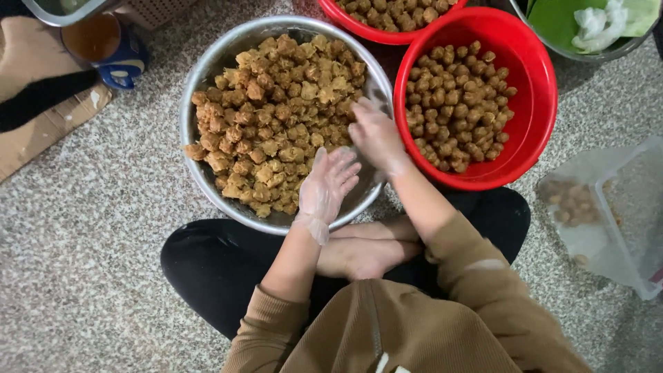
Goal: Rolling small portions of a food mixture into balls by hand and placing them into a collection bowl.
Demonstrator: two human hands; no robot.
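Over the round steel bowl (207,76) of lumpy brown pieces (269,117), both thin-gloved hands hover open: left hand (329,185), right hand (376,138).

A: What's the surface?
B: Speckled stone floor (103,228).
A: On it?
B: Steel bowl (207,76), red basin (539,90) touching its right side, second red basin (345,21) behind, clear plastic bag (608,221), flattened cardboard (41,131), blue cup (110,45).
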